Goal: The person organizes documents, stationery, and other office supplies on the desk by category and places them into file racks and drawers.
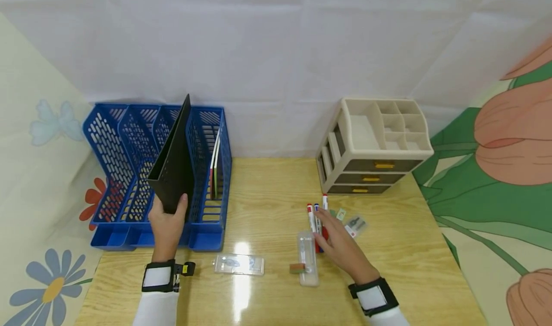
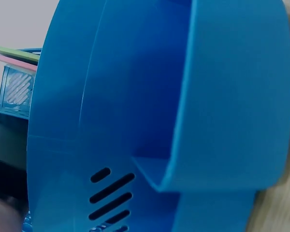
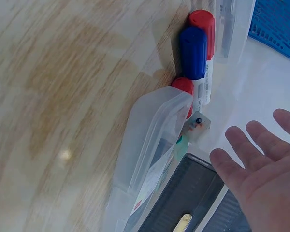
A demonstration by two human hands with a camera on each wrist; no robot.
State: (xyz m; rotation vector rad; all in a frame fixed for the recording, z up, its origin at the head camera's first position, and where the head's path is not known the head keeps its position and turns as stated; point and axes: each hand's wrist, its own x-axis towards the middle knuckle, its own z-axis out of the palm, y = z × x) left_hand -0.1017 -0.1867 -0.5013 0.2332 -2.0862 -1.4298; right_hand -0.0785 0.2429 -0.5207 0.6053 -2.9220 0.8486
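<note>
My left hand [image 1: 167,225] grips the lower front end of a black folder [image 1: 178,175], thumb on its near face. The folder stands upright, leaning a little, in a middle slot of the blue file rack [image 1: 206,239]. The rack's front fills most of the left wrist view, with the folder [image 2: 8,145] at its left edge. My right hand [image 1: 345,251] hovers with fingers extended over several whiteboard markers [image 1: 311,218], holding nothing. In the right wrist view its fingers [image 3: 251,150] are spread beside the blue-capped marker [image 3: 192,53] and red-capped ones.
Thin books [image 1: 214,170] stand in the rack's right slot. A clear pencil box [image 1: 307,249] with a brown block [image 1: 296,268] lies by the markers. A flat clear case [image 1: 239,264] lies nearer the rack. A small clear box [image 1: 357,224] lies before the beige drawer organizer [image 1: 350,161].
</note>
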